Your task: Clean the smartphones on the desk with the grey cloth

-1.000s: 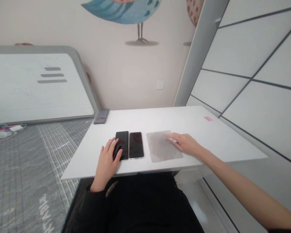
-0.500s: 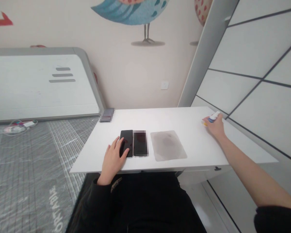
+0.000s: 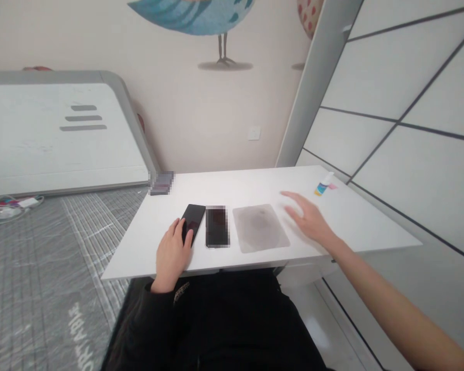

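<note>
My left hand (image 3: 173, 253) grips a black smartphone (image 3: 194, 217) by its sides, fingers along the left and thumb on the right. The phone lies screen up and slanted on the white table (image 3: 201, 188); its lower part is hidden by the hand. Just right of it, apart from my hand, is a second dark phone (image 3: 217, 226), partly blurred out. A grey square cloth (image 3: 260, 228) lies flat beside that one. Over the table to the cloth's right, my right hand (image 3: 308, 219) is open and empty, fingers apart. Farther back stands a small white, blue and yellow bottle (image 3: 324, 184).
A pink item (image 3: 333, 186) lies by the bottle. At the far left table corner sits a pixelated dark stack (image 3: 161, 183). White panelled doors (image 3: 371, 144) rise along the right, and a wall with a socket (image 3: 254, 133) is behind.
My right hand has let go of the bottle and moved left, towards the cloth. The left phone has turned clockwise and come away from the second phone under my left hand. The view has shifted slightly.
</note>
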`<state>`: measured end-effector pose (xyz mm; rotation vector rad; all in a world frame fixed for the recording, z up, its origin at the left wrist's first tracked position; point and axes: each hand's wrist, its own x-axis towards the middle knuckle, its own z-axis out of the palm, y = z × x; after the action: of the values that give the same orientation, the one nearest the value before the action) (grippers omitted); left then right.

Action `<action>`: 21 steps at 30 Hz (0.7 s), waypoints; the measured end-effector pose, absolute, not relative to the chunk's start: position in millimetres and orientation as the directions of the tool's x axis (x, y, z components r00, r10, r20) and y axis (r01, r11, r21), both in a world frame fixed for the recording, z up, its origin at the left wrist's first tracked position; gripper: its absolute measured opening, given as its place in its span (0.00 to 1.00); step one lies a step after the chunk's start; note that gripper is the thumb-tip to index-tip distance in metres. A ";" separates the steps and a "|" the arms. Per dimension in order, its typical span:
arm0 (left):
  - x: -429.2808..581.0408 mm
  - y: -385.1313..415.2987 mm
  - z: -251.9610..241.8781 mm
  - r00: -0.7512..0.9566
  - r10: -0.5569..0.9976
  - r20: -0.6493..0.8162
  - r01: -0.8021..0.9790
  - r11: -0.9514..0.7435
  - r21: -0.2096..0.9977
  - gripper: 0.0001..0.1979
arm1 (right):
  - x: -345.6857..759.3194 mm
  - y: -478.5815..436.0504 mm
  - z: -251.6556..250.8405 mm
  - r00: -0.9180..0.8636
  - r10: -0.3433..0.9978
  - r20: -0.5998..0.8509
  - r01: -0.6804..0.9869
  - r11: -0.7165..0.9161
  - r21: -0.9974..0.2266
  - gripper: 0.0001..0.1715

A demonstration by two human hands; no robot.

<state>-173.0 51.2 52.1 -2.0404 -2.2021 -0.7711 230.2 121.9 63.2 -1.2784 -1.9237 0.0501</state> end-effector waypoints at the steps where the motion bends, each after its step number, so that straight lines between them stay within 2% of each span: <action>1: -170.8 51.7 54.1 -0.141 0.924 0.356 0.947 0.021 0.321 0.26 | 212.4 112.8 58.8 -0.272 0.788 0.553 0.731 0.543 -0.414 0.27; 3: -165.9 52.8 57.8 -0.146 0.923 0.356 0.956 0.039 0.291 0.29 | 183.8 100.1 51.0 -0.524 0.757 0.390 0.676 0.648 -0.350 0.34; 5: -161.4 53.9 60.7 -0.133 0.924 0.359 0.972 0.051 0.230 0.32 | 169.5 95.1 47.5 -0.618 0.726 0.301 0.649 0.687 -0.326 0.35; 7: -158.8 55.7 62.6 -0.112 0.923 0.369 0.986 0.057 0.155 0.34 | 169.1 97.0 48.7 -0.571 0.756 0.321 0.683 0.654 -0.326 0.33; 12: -163.3 62.4 71.3 -0.106 0.937 0.332 0.994 0.101 0.032 0.32 | 187.8 120.2 51.5 -0.250 0.865 0.435 0.822 0.427 -0.377 0.28; 15: -169.2 64.3 85.3 -0.140 0.970 0.200 0.990 0.133 0.049 0.34 | 191.9 134.9 45.0 -0.186 0.892 0.412 0.833 0.366 -0.416 0.26; 18: -175.8 62.6 100.4 -0.161 0.986 0.049 0.977 0.152 0.151 0.35 | 190.2 143.9 40.4 -0.192 0.907 0.376 0.793 0.369 -0.485 0.19; 21: -186.5 60.0 106.8 -0.181 0.984 0.006 0.956 0.174 0.238 0.35 | 187.4 147.6 42.1 -0.213 0.916 0.340 0.720 0.382 -0.580 0.12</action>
<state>-186.5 60.0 106.8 -2.0977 -2.5160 -0.3104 187.4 147.6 42.1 -1.4013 -2.0009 0.3926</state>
